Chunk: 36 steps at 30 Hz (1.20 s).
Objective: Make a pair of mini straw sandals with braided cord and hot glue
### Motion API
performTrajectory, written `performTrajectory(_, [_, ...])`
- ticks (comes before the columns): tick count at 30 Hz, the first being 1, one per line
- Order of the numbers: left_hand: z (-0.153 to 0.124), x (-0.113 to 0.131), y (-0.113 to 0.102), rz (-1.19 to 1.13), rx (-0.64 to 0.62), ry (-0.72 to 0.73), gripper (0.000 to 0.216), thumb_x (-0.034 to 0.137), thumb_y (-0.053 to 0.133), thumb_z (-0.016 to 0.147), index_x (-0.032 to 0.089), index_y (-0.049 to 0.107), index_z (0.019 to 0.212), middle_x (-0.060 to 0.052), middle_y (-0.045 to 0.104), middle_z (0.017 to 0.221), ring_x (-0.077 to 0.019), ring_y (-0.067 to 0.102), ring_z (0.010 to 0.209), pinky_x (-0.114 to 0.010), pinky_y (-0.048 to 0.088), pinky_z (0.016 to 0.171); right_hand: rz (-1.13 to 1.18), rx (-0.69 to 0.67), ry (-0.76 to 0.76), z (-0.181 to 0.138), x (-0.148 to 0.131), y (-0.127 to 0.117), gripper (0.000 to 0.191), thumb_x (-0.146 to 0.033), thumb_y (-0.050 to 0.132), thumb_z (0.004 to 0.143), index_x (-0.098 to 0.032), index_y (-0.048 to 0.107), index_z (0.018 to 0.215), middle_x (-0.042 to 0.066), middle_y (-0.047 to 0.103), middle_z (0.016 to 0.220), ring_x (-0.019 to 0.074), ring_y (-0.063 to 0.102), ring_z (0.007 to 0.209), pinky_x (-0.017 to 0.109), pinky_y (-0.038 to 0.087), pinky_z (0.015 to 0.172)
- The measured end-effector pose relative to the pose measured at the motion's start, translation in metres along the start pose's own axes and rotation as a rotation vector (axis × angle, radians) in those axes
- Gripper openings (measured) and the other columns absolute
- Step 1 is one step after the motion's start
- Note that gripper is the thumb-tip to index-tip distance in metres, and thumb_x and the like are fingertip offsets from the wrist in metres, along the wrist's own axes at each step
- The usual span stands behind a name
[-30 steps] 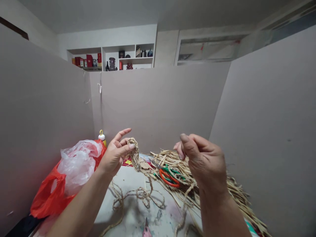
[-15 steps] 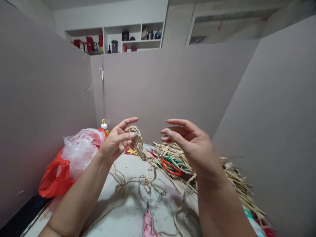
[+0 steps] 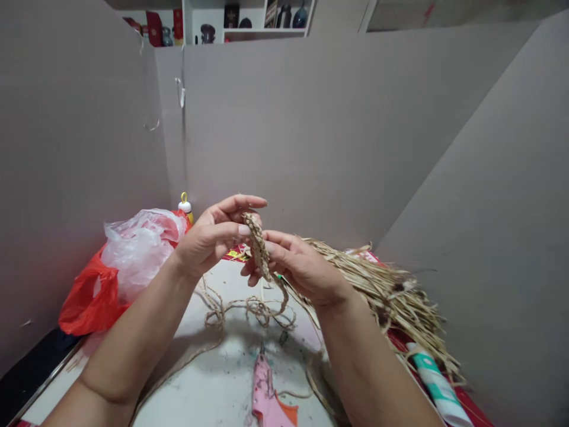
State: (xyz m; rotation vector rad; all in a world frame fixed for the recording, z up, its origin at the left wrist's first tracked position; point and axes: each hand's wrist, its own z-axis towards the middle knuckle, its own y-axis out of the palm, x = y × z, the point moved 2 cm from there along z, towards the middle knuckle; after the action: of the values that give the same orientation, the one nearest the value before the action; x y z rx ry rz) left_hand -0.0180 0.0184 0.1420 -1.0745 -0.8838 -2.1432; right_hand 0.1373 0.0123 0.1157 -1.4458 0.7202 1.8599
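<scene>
Between my hands, raised above the table, is a small piece of coiled braided straw cord (image 3: 258, 243), seen nearly edge-on. My left hand (image 3: 217, 231) pinches its upper left side between thumb and fingers, with the index finger stretched out above. On the other side my right hand (image 3: 297, 264) grips its lower edge with thumb and fingers. From the piece's lower end a loose braided cord (image 3: 262, 311) runs down and lies tangled on the white tabletop (image 3: 195, 379). Below it lies a pink hot glue gun (image 3: 265, 385), its nozzle pointing away from me.
A heap of dry straw (image 3: 391, 284) covers the right side of the table. Near it lies a white and green tube (image 3: 438, 379). At left stand a red plastic bag (image 3: 91, 302) with a clear one and a yellow-capped bottle (image 3: 185, 207). Grey partitions (image 3: 284, 136) enclose the table.
My right hand has come in from the right and closed on the coiled braid. My left hand keeps hold of it, and the piece now shows more edge-on. The view has tilted down.
</scene>
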Motion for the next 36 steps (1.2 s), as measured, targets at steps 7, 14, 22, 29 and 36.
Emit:
performTrajectory(7, [0.004,-0.003,-0.002,0.018,0.132,0.103,0.045,0.009,0.069,0.07,0.019,0.065,0.113,-0.008,0.07,0.106,-0.0202,0.067,0.093,-0.03,0.052,0.08,0.099,0.215,-0.087,0.011,0.007,-0.007,0.035,-0.039,0.079,0.069,-0.024,0.05,0.082,-0.007,0.06,0.063,0.0093,0.054,0.05,0.022,0.044,0.05])
performTrajectory(14, [0.017,-0.016,-0.019,-0.001,0.198,0.074,0.051,0.016,0.077,0.073,0.016,0.057,0.12,-0.006,0.075,0.084,-0.0178,0.071,0.076,-0.028,0.054,0.074,-0.049,0.365,-0.198,0.03,0.005,-0.012,0.037,-0.034,0.081,0.067,-0.023,0.046,0.074,-0.008,0.059,0.065,0.0085,0.055,0.057,0.022,0.045,0.058])
performTrajectory(22, [0.026,-0.021,-0.052,-0.083,0.336,-0.015,0.03,0.01,0.068,0.079,0.012,0.061,0.109,-0.007,0.075,0.079,-0.0163,0.07,0.063,-0.026,0.054,0.058,-0.528,0.39,0.06,0.05,0.044,-0.068,0.029,-0.041,0.052,0.096,-0.017,0.054,0.112,0.006,0.069,0.095,0.0181,0.069,0.08,0.038,0.056,0.078])
performTrajectory(29, [0.029,-0.02,-0.067,-0.113,0.533,0.007,0.015,0.003,0.056,0.085,0.011,0.061,0.096,-0.003,0.072,0.07,-0.0118,0.068,0.054,-0.022,0.054,0.055,-1.179,0.404,0.389,0.079,0.135,-0.108,0.033,-0.03,0.061,0.094,-0.017,0.057,0.124,0.009,0.06,0.125,0.0246,0.063,0.103,0.045,0.054,0.085])
performTrajectory(36, [0.025,-0.014,-0.07,-0.119,0.535,0.002,0.014,0.003,0.053,0.086,0.012,0.062,0.093,0.001,0.064,0.059,-0.0063,0.056,0.041,-0.014,0.043,0.04,-1.398,0.375,0.4,0.088,0.161,-0.115,0.032,-0.03,0.06,0.094,-0.017,0.057,0.124,0.009,0.061,0.124,0.0241,0.064,0.102,0.045,0.055,0.084])
